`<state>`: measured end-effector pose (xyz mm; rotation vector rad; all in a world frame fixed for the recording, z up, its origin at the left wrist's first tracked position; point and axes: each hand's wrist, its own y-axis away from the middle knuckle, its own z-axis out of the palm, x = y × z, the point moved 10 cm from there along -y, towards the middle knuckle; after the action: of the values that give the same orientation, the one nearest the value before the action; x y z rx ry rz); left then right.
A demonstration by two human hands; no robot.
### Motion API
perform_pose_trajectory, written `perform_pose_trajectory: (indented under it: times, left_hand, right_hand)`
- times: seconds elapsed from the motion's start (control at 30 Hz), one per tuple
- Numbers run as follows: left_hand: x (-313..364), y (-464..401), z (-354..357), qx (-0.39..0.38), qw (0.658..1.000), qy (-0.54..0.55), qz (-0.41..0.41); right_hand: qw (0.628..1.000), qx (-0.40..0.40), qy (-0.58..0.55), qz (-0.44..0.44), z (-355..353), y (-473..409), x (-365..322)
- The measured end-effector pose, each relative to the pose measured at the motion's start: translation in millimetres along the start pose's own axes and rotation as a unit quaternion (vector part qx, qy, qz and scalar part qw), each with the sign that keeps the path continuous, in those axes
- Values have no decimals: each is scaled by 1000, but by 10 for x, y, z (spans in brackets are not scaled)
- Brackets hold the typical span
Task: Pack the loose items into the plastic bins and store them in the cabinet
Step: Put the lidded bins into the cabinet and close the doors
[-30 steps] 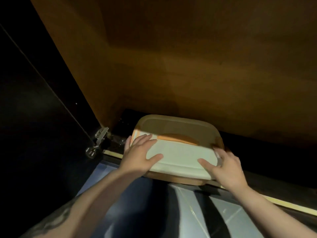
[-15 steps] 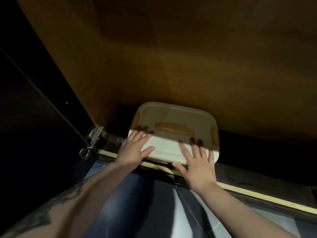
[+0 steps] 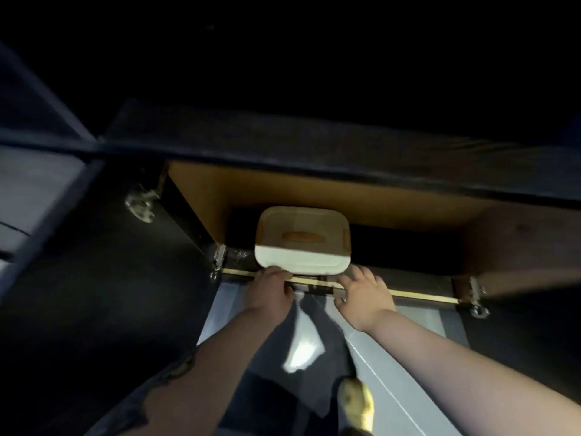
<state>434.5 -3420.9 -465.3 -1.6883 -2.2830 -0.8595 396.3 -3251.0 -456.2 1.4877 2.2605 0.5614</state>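
A cream plastic bin with an orange handle on its lid sits on the floor of the open cabinet, its back half in shadow. My left hand is at the bin's front left edge, touching it, fingers foreshortened and blurred. My right hand lies with spread fingers at the cabinet's pale front sill, just below the bin's front right corner. Neither hand holds anything. No loose items are visible.
The dark left cabinet door stands open with metal hinges; the right door is open too. A dark counter edge overhangs the cabinet. Grey floor tiles and my foot lie below.
The bin has slid deeper into the cabinet. Both hands have come off its lid and back to its front edge and the sill. The view has pulled back, showing both doors.
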Motion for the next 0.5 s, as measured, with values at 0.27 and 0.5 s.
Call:
perform_pose_trajectory:
  times: [0.27,0.5]
  left_hand:
    - [1740,1223,-1499,-3,994,15,109]
    - [3331,1486,-2091,87,971,36,218]
  right_hand:
    - [995,36,-47,79,-1574,1924,315]
    - [970,196,-90,115,-2630,2829,1143]
